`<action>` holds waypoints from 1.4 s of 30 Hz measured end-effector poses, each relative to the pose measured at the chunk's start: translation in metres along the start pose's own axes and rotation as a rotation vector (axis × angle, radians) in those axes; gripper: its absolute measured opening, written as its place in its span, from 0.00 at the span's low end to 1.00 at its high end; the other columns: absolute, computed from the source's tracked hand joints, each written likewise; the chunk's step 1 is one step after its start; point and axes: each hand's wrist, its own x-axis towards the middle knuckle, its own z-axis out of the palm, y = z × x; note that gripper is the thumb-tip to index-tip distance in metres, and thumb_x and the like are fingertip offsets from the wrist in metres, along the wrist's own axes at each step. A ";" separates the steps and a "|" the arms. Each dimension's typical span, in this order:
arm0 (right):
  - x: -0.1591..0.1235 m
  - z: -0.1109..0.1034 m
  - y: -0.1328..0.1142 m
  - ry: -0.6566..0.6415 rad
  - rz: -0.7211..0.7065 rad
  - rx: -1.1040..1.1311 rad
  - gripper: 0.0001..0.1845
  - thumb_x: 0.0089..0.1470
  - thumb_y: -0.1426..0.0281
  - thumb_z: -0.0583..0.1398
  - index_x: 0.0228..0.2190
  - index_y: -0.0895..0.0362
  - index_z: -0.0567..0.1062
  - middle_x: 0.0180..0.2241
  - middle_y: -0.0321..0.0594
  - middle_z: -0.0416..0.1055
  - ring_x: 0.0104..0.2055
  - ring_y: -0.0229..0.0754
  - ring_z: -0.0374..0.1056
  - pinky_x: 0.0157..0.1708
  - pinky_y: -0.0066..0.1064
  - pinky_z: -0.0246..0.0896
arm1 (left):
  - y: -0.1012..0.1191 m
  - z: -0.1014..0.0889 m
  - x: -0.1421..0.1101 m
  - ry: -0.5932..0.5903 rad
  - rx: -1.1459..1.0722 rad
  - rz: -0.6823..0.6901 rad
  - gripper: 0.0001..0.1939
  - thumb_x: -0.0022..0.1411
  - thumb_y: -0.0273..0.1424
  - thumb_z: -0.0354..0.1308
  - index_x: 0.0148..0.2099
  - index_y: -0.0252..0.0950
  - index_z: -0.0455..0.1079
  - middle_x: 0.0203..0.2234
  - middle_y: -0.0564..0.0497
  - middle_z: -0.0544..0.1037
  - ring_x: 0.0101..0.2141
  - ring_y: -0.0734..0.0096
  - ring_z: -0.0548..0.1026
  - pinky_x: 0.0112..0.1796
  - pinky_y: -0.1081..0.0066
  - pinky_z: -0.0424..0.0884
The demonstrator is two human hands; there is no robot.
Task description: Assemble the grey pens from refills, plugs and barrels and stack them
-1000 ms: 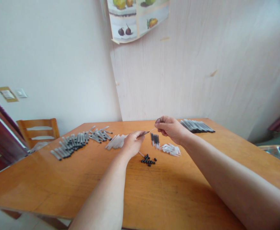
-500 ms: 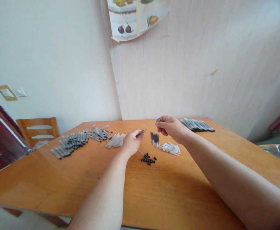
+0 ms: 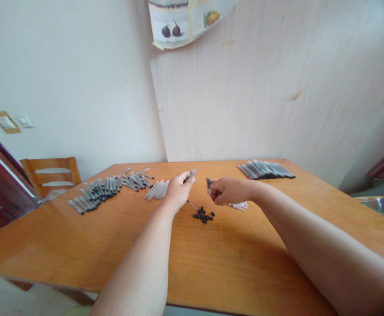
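My left hand (image 3: 178,192) is closed around a translucent pen barrel (image 3: 193,172), tilted up above the table. My right hand (image 3: 234,191) has its fingers curled down and pinched together; whatever they hold, if anything, is hidden. It covers part of a row of dark pen refills (image 3: 208,181) and part of a pile of small white pieces (image 3: 240,205). Nearer me lies a cluster of short black caps (image 3: 204,215), with one thin refill (image 3: 192,205) touching its left side. Left of my left hand sits a row of clear barrels (image 3: 156,190).
Many black-tipped pens (image 3: 96,193) lie in heaps on the left of the wooden table (image 3: 211,263). Another row of pens (image 3: 267,170) lies at the back right. A wooden chair (image 3: 49,166) stands behind the left edge, and the wall (image 3: 225,127) borders the far edge.
My right hand has come down toward the table, over the refills and white pieces. The left hand stays nearly in place, with the barrel now pointing more upward. The view has tilted slightly down.
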 end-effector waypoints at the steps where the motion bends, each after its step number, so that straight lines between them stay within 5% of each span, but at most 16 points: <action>1: 0.000 0.001 0.000 -0.005 -0.015 -0.021 0.07 0.42 0.73 0.59 0.29 0.57 0.74 0.27 0.36 0.72 0.28 0.37 0.66 0.24 0.26 0.54 | 0.001 0.000 0.000 0.004 -0.008 -0.006 0.17 0.57 0.36 0.58 0.48 0.37 0.74 0.41 0.48 0.79 0.42 0.67 0.74 0.48 0.67 0.65; 12: -0.001 0.013 -0.012 -0.168 -0.072 -0.042 0.15 0.40 0.68 0.65 0.35 0.53 0.78 0.31 0.35 0.73 0.30 0.37 0.65 0.25 0.25 0.53 | 0.007 0.001 -0.003 0.005 -0.080 -0.054 0.17 0.56 0.36 0.59 0.47 0.37 0.74 0.40 0.48 0.79 0.42 0.67 0.74 0.49 0.67 0.65; 21: 0.001 0.012 -0.018 -0.132 -0.063 -0.081 0.10 0.39 0.68 0.65 0.29 0.55 0.78 0.26 0.35 0.73 0.28 0.37 0.67 0.25 0.25 0.54 | 0.006 -0.001 -0.003 -0.008 -0.043 -0.043 0.17 0.55 0.36 0.60 0.47 0.37 0.74 0.37 0.48 0.79 0.44 0.66 0.74 0.50 0.65 0.63; 25: 0.000 0.004 -0.014 0.019 -0.010 0.041 0.07 0.42 0.71 0.62 0.29 0.56 0.77 0.26 0.37 0.74 0.26 0.37 0.67 0.23 0.25 0.56 | 0.010 0.000 -0.004 -0.016 -0.057 -0.054 0.17 0.57 0.35 0.58 0.48 0.36 0.74 0.37 0.47 0.79 0.43 0.66 0.74 0.50 0.64 0.63; 33: 0.002 -0.010 -0.011 0.543 -0.052 0.686 0.03 0.49 0.71 0.59 0.29 0.58 0.71 0.27 0.40 0.75 0.25 0.35 0.68 0.26 0.26 0.64 | 0.017 0.005 -0.008 -0.102 -0.098 -0.054 0.17 0.56 0.34 0.60 0.49 0.35 0.74 0.38 0.46 0.79 0.43 0.65 0.73 0.51 0.62 0.62; 42: 0.007 -0.007 -0.010 0.706 -0.143 0.637 0.04 0.49 0.68 0.61 0.29 0.56 0.73 0.23 0.35 0.69 0.24 0.33 0.62 0.26 0.27 0.60 | 0.020 0.009 -0.012 -0.144 -0.165 -0.043 0.15 0.55 0.33 0.61 0.45 0.36 0.76 0.35 0.46 0.80 0.41 0.66 0.74 0.53 0.62 0.61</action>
